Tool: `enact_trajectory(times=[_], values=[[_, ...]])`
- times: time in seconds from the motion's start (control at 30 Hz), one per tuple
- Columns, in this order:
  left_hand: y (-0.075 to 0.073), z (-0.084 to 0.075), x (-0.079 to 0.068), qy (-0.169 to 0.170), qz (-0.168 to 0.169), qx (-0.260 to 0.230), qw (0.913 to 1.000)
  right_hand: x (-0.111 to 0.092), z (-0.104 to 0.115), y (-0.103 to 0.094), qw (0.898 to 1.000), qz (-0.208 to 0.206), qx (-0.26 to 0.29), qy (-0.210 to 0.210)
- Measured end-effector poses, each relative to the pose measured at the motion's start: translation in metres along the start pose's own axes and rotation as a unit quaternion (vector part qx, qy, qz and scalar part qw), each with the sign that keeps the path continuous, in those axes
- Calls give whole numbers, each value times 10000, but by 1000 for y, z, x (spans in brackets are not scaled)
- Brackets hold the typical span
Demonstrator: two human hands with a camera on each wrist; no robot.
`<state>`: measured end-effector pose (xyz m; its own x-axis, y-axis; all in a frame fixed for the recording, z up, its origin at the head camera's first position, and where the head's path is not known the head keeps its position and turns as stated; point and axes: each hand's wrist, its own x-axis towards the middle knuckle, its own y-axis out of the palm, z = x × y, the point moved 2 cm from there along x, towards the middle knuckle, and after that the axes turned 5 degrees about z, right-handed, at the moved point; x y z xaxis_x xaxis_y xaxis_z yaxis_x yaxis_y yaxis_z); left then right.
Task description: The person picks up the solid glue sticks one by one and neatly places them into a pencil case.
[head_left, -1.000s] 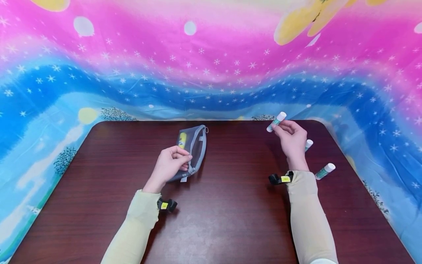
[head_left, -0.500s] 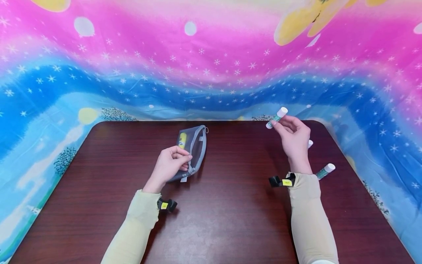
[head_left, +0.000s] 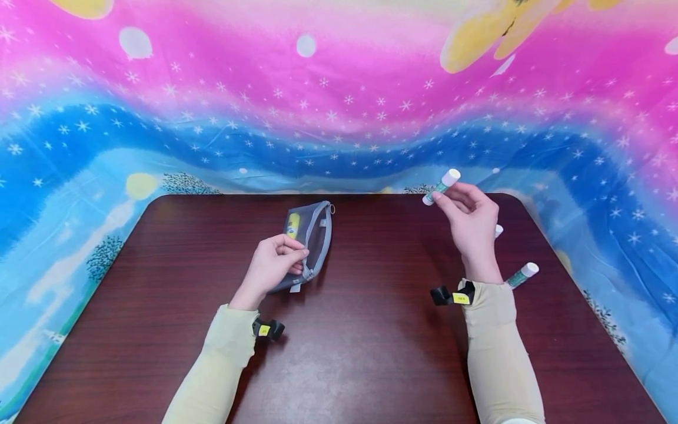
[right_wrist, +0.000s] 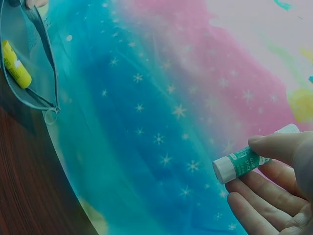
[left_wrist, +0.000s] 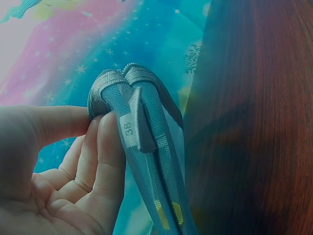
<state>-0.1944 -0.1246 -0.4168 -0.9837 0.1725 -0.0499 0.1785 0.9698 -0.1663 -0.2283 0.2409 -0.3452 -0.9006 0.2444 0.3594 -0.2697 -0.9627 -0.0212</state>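
A grey mesh zipper pouch stands unzipped on the table, its mouth facing right. My left hand pinches the near edge of that mouth between thumb and fingers. Through the mesh shows a yellow glue stick lying inside. Up over the table's far right part, my right hand holds a green-and-white glue stick between thumb and fingertips, tilted with its white cap up and to the right. The label reads "glue stick" in the right wrist view.
Another green-and-white glue stick lies on the table right of my right wrist. One more white-capped stick is mostly hidden behind my right hand. A patterned cloth hangs behind the dark wooden table.
My right hand has risen slightly with the green-and-white glue stick, shifting a little right at first; the stick then edged left. My left hand and the pouch have stayed put.
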Motion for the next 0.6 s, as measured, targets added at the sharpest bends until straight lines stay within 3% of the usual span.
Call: enact_trajectory(times=[0.6], values=[[1,-1,0,-43,8,70,10000,-10,7,21,9987,377,216,-280]])
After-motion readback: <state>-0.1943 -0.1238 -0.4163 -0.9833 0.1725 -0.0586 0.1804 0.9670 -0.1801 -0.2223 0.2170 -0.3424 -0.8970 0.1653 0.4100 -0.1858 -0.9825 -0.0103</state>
